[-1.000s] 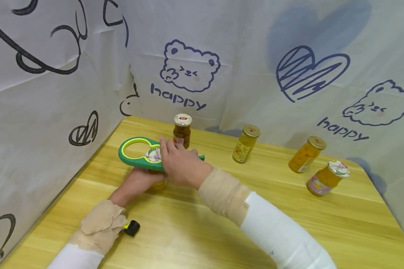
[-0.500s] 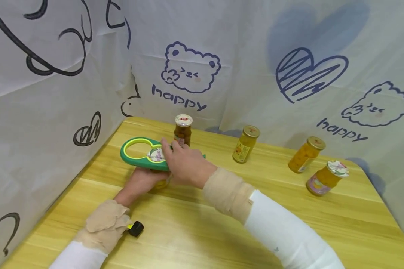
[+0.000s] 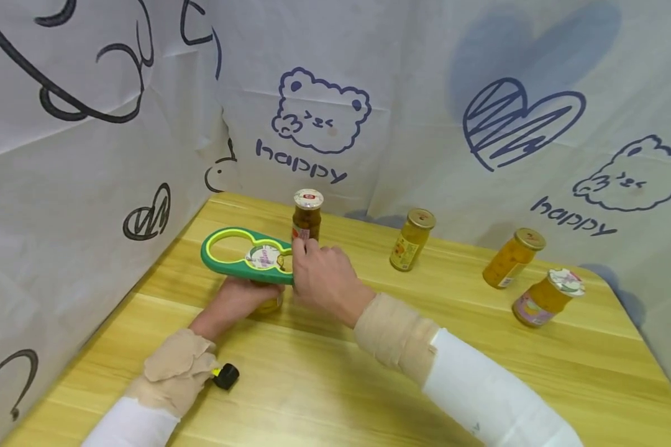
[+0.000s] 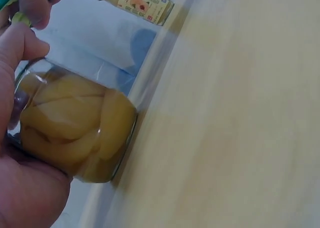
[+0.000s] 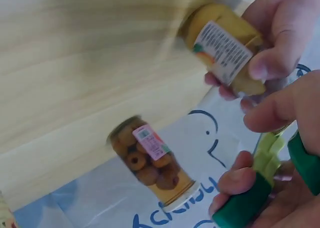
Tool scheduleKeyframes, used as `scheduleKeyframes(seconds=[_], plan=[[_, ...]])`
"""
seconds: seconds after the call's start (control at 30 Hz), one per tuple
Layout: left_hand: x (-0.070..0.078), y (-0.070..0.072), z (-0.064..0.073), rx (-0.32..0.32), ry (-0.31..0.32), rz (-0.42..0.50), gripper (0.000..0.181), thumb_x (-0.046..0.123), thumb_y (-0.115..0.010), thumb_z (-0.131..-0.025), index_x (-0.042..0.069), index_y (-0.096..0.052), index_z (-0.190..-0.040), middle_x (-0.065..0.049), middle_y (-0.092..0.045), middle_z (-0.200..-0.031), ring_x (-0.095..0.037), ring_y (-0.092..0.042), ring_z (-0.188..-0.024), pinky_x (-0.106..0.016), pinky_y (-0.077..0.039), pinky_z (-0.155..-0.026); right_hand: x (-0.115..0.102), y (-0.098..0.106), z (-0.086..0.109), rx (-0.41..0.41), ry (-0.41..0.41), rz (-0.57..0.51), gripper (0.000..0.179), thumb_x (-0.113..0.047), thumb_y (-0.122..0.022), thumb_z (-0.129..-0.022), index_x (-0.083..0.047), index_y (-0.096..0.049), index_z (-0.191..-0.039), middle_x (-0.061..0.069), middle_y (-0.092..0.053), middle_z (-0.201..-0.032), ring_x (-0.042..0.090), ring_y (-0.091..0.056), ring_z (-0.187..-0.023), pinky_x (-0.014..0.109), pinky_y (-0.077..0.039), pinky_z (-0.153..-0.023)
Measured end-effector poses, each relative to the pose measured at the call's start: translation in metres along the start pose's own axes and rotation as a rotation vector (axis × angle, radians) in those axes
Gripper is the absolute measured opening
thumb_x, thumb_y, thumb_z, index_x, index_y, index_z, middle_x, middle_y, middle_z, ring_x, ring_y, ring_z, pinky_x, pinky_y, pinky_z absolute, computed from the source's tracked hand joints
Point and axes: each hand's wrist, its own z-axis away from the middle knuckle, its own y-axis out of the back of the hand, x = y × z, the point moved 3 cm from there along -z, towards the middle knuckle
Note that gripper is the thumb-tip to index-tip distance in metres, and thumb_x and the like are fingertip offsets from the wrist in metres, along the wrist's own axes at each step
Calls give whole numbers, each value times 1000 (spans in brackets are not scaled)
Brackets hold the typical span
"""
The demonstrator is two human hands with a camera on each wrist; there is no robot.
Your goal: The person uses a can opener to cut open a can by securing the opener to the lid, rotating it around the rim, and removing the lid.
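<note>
One green opener [image 3: 240, 271] lies across the top of one held jar [image 4: 75, 128] at the left part of the desk [image 3: 313, 385], the jar's white patterned lid showing through an opening. The left hand [image 3: 235, 304] grips this jar's body, and the right hand [image 3: 327, 276] is closed around the opener's end. Four further jars stand apart: one dark-fruit jar [image 3: 306, 223] just behind the hands, one yellow jar [image 3: 407, 247], one gold-lidded orange jar [image 3: 506, 264] and one white-lidded orange jar [image 3: 537, 304] rightward.
</note>
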Motion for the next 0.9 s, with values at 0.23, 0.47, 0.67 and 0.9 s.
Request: scheduleKeyframes(seconds=[0.23, 0.47, 0.67, 0.9], plan=[[-3, 3, -1, -66, 10, 56, 50, 8, -77, -86, 2, -60, -133, -16, -65, -131, -12, -58, -110, -17, -50, -96, 9, -2, -8, -29, 88, -14, 40, -32, -58, -97, -9, -48, -128, 10, -66, -119, 22, -65, -79, 38, -62, -78], [-1, 4, 0, -114, -19, 58, 42, 5, -75, -87, 0, -61, -127, -18, -68, -117, -10, -61, -97, -20, -53, -89, 15, -2, -14, 38, 185, 17, 35, -28, -58, -96, -9, -49, -123, 11, -66, -121, 21, -63, -76, 38, -61, -75], [-1, 5, 2, -141, -31, 58, 37, 6, -74, -87, 2, -62, -122, -17, -69, -109, -12, -62, -91, -22, -53, -84, 20, -2, -19, 42, 244, -11, 37, -29, -64, -93, -11, -48, -122, 9, -65, -117, 22, -63, -79, 39, -60, -76], [0, 5, 4, -211, -98, 90, 30, 3, -70, -91, -5, -61, -118, -21, -68, -102, -12, -62, -86, -25, -54, -80, 26, -3, -26, 77, 335, -30, 37, -23, -67, -89, -11, -50, -119, 7, -64, -107, 22, -63, -80, 39, -59, -78]])
